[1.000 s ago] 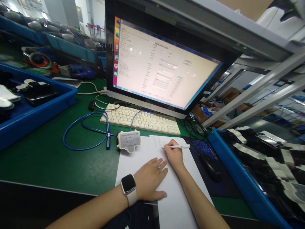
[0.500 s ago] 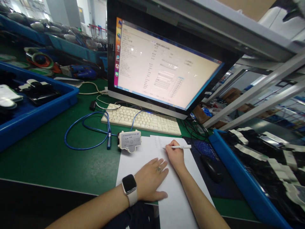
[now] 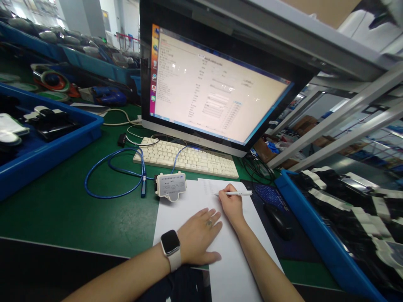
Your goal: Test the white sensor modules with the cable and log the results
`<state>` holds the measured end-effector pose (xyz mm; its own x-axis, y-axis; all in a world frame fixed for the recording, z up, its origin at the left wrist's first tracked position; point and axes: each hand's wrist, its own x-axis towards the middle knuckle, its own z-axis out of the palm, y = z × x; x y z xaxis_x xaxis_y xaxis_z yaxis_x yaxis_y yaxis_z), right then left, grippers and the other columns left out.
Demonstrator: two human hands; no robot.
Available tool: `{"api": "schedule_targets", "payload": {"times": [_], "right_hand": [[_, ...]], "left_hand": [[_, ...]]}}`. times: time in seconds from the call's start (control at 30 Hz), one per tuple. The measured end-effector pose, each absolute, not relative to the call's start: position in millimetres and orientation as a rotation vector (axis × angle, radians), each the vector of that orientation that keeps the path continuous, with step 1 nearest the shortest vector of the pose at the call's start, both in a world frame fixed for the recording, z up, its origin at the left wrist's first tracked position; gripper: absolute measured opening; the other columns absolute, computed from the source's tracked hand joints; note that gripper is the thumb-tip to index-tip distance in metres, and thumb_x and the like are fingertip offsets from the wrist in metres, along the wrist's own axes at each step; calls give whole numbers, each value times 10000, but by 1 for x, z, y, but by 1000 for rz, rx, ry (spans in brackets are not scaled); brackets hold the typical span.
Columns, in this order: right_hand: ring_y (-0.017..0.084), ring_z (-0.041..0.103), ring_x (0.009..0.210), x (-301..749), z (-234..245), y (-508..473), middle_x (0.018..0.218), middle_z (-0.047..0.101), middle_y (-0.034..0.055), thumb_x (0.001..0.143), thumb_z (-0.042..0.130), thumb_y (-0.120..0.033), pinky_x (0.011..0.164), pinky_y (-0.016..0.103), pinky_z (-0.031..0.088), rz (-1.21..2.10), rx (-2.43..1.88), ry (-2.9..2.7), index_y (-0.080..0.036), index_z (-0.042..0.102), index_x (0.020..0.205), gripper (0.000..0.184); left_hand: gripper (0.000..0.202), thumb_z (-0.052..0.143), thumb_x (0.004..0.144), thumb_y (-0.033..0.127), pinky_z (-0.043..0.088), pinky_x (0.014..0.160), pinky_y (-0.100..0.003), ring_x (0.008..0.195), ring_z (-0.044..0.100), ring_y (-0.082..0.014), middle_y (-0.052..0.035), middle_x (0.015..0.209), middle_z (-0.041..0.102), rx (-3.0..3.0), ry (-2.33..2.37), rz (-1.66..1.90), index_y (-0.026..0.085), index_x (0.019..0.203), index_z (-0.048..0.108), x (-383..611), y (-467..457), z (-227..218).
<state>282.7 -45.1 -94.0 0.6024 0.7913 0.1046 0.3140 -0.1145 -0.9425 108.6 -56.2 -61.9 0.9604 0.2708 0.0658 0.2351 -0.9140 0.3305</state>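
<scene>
My right hand (image 3: 231,203) grips a white pen (image 3: 239,193), its tip touching the upper part of the white paper (image 3: 176,214), where faint lines of writing show. Flat on the sheets lies my left hand (image 3: 201,235), fingers stretched out, with a ring on one finger and a smartwatch (image 3: 170,242) on the wrist. Just beyond it, at the paper's top left corner, sits a small white-grey electronic module (image 3: 171,186) with a printed label. A blue cable (image 3: 88,178) loops over the table to the left of the module.
A monitor (image 3: 201,138) showing a form stands behind a white keyboard (image 3: 189,157). To the right are a black mouse (image 3: 278,220) on a dark mouse pad (image 3: 299,247) and a blue bin (image 3: 327,243) of white and black parts. Another blue bin (image 3: 47,155) is at left.
Both hands stay almost in place, the pen still on the paper. The whole view has shifted very slightly.
</scene>
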Motion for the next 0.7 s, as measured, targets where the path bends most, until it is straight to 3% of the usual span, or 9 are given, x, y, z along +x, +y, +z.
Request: {"api": "schedule_targets", "payload": {"times": [0.2,0.33,0.47,0.63,0.7], "right_hand": [[62,284,358,294,-83,-42,471,450,-25,610,477,-468,352,205,182,837,-1635,-717,-196,334,617,308],[51,273,295,314,-73,-50,407,444,9,626,545,-591,306,183,135,1089,-1699,-646,-173,390,562,451],[48,259,251,332,-71,-65,354,426,22,604,589,-652,286,172,105,1106,-1742,-603,-156,401,502,540],[48,244,254,337,-77,-80,321,363,-10,577,525,-755,294,179,113,1019,-1631,-590,-178,354,492,608],[44,236,261,336,-81,-84,325,348,-23,568,509,-776,298,184,119,964,-1575,-592,-183,339,497,621]], "left_hand": [[697,535,789,539,180,1116,-410,1310,303,-303,-174,1405,338,2753,370,158,57,1287,461,108,-56,-67],[713,559,760,550,186,1114,-433,1315,297,-304,-158,1409,341,2734,375,175,73,1284,472,109,-53,-70],[684,591,752,530,262,1092,-424,1301,331,-286,-130,1404,360,2716,364,138,108,1279,482,106,-50,-57],[409,532,851,317,363,1024,-384,1226,420,-206,-62,1300,492,2899,523,685,175,1233,494,76,-41,-23],[404,535,847,296,361,1012,-396,1195,427,-216,-75,1266,503,2980,754,901,167,1226,485,59,-32,-12]]}}
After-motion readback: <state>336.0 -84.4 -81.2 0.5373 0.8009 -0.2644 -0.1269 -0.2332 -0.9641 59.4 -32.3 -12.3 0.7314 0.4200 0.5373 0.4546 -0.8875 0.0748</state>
